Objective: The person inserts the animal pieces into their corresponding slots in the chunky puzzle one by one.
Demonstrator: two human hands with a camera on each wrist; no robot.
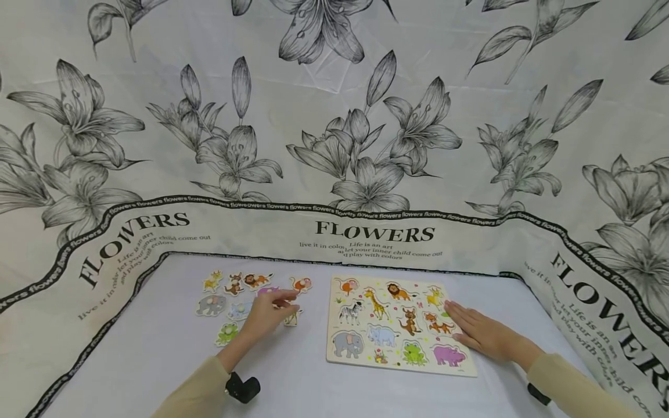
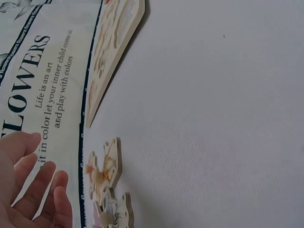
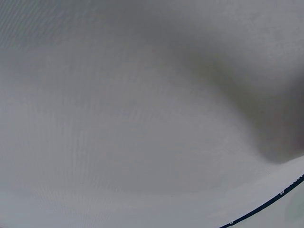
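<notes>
My left hand hovers over the group of animal puzzle pieces, its fingers loosely bent and holding nothing. In the left wrist view, a knobbed giraffe piece and a zebra piece stand beside those fingers. Nearby in the head view are the monkey piece and the purple piece, the latter partly hidden by the hand. My right hand rests with straight fingers on the right edge of the wooden animal puzzle board. Only cloth and shadow show in the right wrist view.
Farther left lie a lion piece, a kangaroo piece, a yellow animal piece, a grey elephant piece, a light blue piece and a frog piece. A flower-printed cloth rises behind the white table surface.
</notes>
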